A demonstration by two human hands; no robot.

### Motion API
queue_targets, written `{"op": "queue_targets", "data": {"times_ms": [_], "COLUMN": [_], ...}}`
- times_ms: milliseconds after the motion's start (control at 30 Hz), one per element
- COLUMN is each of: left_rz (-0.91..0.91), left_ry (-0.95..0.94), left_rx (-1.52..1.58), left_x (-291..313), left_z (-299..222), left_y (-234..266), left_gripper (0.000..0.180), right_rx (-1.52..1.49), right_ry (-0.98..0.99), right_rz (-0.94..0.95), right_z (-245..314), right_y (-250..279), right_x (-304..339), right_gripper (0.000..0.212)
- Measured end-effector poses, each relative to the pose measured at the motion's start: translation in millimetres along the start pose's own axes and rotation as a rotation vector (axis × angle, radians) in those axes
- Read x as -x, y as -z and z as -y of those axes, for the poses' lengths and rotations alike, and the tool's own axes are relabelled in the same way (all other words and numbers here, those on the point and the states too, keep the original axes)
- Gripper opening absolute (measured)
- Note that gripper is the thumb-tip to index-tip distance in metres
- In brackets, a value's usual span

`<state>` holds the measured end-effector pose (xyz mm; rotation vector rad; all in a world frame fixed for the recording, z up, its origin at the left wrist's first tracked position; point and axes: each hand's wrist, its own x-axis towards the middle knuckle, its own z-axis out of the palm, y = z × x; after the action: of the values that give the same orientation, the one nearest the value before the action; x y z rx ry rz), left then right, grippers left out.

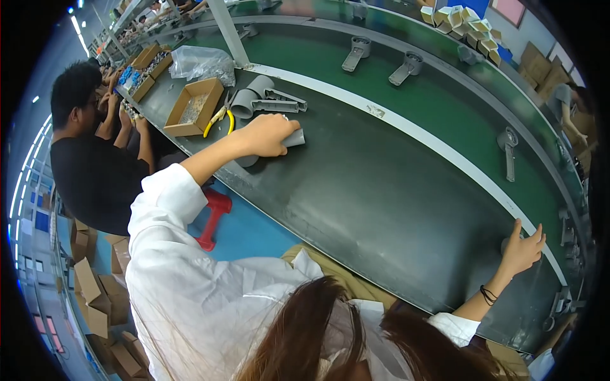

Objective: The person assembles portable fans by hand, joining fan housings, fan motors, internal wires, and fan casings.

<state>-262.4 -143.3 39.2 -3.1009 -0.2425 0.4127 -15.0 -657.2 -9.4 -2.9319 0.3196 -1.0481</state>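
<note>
My left hand (270, 134) is wrapped over a grey plastic housing (294, 139) lying on the dark worktop; much of it is hidden under the palm. Just beyond that hand, several similar grey housings (244, 103) with round cups and long handles lie together. Far to the right, my right hand (524, 251) reaches to the white strip along the worktop, fingers spread apart. A dark band circles its wrist. Beside its fingers a grey rounded part (506, 244) shows, mostly hidden, and I cannot tell whether they touch.
Yellow-handled pliers (220, 118) lean by a cardboard tray (192, 109) of small parts, with a clear plastic bag (202, 63) behind. On the green conveyor belt (445, 108) lie several grey housings (406, 68). A person in black (95, 159) sits at left, near a red stool (215, 219).
</note>
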Motion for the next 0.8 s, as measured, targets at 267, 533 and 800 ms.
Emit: {"op": "queue_targets", "data": {"times_ms": [267, 533, 800], "left_rz": [-0.366, -0.248, -0.176], "left_ry": [-0.273, -0.346, -0.188], "left_rx": [1.097, 2.241, 2.389], "left_x": [13, -17, -18], "left_z": [-25, -74, -120], "left_y": [43, -31, -39], "left_gripper": [0.039, 0.016, 0.016], "right_rx": [-0.022, -0.106, -0.253], "right_ry": [-0.091, -0.119, 0.064], "right_rz": [0.160, 0.436, 0.411], "right_z": [-25, -11, -27], "right_y": [-23, -14, -31], "right_x": [-4, -7, -9], "right_gripper": [0.080, 0.091, 0.069]}}
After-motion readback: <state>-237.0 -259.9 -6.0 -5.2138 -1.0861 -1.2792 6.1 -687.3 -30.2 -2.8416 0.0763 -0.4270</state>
